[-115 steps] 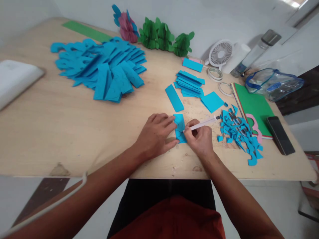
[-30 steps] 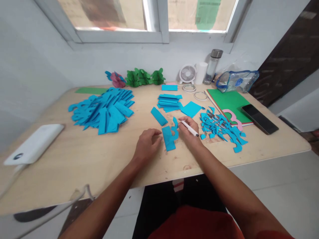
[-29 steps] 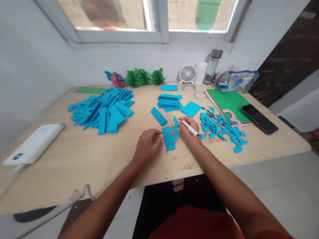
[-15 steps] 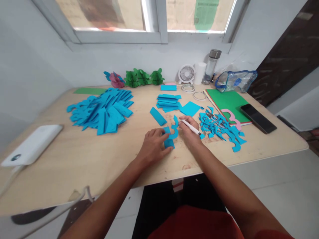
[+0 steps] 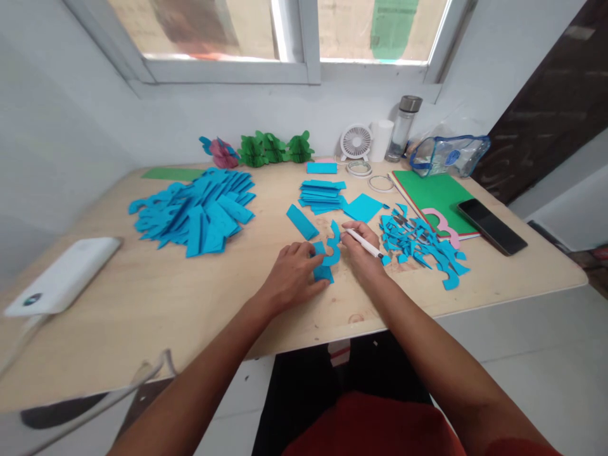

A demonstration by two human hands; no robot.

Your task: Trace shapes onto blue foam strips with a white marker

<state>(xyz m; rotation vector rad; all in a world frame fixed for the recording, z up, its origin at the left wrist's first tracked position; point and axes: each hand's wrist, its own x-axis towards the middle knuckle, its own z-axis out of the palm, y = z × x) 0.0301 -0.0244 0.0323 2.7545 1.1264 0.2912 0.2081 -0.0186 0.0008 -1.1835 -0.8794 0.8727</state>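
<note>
L hand (image 5: 295,272) has moved since 1 s ago from beside the blue strip (image 5: 324,273) to over it, fingers spread, laid on it. R hand (image 5: 363,261) grips the white pen (image 5: 365,243). Curvy blue cutout (image 5: 336,254) sits btwn hands, by the strip's R-hand edge. Step looks like lining up cutout w/ strip; next move prob. calls for steady L fingers & pen brought to cutout's edge.

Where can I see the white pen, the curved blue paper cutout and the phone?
White pen (image 5: 364,242): head view, middle of the barrel.
Curved blue paper cutout (image 5: 336,243): head view, middle of its curved strip.
Phone (image 5: 492,226): head view, middle of the dark screen.
</note>
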